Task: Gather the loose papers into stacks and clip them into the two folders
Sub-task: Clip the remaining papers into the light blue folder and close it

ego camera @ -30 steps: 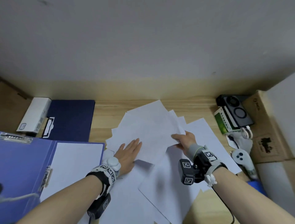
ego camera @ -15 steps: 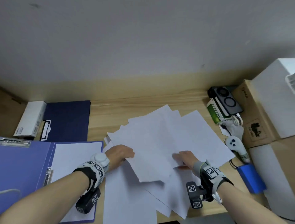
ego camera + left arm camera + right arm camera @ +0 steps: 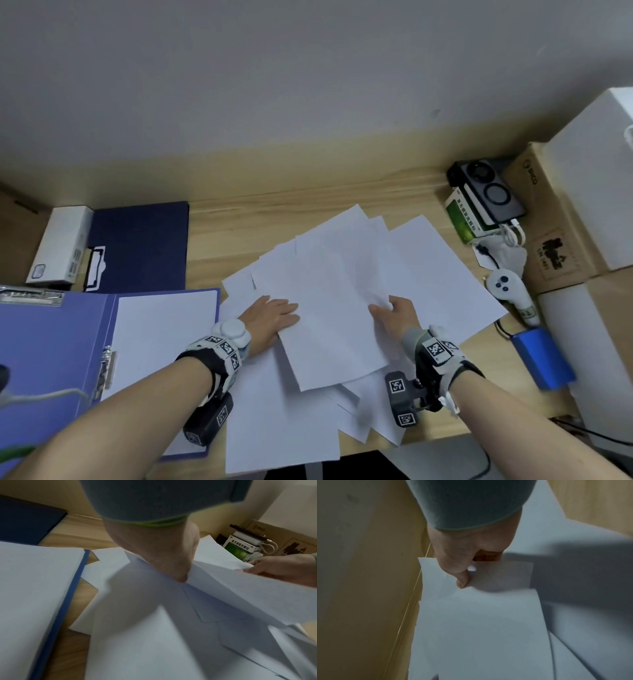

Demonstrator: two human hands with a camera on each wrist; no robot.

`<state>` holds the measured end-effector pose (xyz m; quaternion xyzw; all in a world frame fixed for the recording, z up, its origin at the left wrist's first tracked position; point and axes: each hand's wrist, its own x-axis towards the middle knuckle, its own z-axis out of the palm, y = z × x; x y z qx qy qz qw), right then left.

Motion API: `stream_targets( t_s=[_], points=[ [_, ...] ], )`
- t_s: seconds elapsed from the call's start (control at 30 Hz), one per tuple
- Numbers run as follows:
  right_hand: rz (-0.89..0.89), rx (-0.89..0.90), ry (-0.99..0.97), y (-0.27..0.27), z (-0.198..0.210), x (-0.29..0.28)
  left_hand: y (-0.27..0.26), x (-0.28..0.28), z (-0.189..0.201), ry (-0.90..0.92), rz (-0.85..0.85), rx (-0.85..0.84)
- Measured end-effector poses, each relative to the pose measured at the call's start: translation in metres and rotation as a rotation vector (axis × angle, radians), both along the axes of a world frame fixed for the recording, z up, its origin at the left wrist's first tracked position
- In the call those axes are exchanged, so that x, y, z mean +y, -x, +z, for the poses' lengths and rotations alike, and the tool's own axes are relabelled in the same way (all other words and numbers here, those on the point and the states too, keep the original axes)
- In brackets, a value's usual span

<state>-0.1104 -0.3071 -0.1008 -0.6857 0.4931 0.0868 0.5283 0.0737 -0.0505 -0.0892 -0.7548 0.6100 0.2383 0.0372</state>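
Loose white papers (image 3: 342, 284) lie fanned over the middle of the wooden desk (image 3: 233, 219). My right hand (image 3: 394, 311) pinches the right edge of the top sheets (image 3: 479, 615), thumb on top, and that edge is lifted off the pile. My left hand (image 3: 274, 315) lies flat with straight fingers against the left edge of those sheets (image 3: 240, 588). An open light-blue folder (image 3: 51, 342) with a white stack inside sits at the left. A shut navy folder (image 3: 144, 246) lies behind it.
A white box (image 3: 61, 246) stands at the back left. At the right are a green carton (image 3: 466, 219), a black device (image 3: 489, 192), a white controller (image 3: 507, 284), a blue power bank (image 3: 544, 359) and cardboard boxes (image 3: 555, 233). Some sheets overhang the desk's front edge.
My right hand has pulled the top sheets toward me and kept hold of their edge. My left hand slid back from on top of the pile to the sheets' left edge.
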Motion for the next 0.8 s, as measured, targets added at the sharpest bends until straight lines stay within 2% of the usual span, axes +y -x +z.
stream_targets(
  t_s=[0.07,0.17,0.3,0.37,0.4,0.47,0.53,0.57,0.6,0.67,0.8],
  points=[
    [-0.036,0.071,-0.003,0.01,-0.012,-0.008,0.004,0.006,0.003,-0.135,0.02,-0.047],
    [-0.011,0.145,-0.01,0.016,-0.001,-0.006,0.009,0.013,0.004,-0.193,0.035,-0.049],
    [0.155,0.247,-0.132,0.021,0.006,0.003,0.017,0.012,0.004,-0.087,-0.001,-0.151],
    [0.154,0.206,-0.133,0.018,0.003,0.003,0.021,0.013,0.002,-0.225,-0.025,-0.125],
    [0.089,0.144,-0.095,0.016,0.003,0.002,0.022,0.015,-0.001,-0.321,-0.033,-0.098],
    [-0.036,0.013,0.02,0.009,0.004,-0.002,0.019,0.014,0.0,-0.357,-0.062,-0.085],
    [-0.049,-0.011,0.09,0.002,0.005,-0.004,0.018,0.018,0.0,-0.313,-0.132,-0.079],
    [-0.014,0.02,0.105,-0.003,0.005,-0.004,0.017,0.021,-0.001,-0.223,-0.176,-0.077],
    [0.029,0.061,0.09,-0.008,0.005,-0.002,0.015,0.023,-0.002,-0.152,-0.215,-0.087],
    [0.1,0.114,0.018,-0.014,0.002,0.002,0.009,0.028,-0.008,-0.119,-0.288,-0.152],
    [0.046,0.016,-0.211,-0.018,0.004,0.019,0.014,0.036,-0.015,-0.04,-0.159,-0.162]
  ],
)
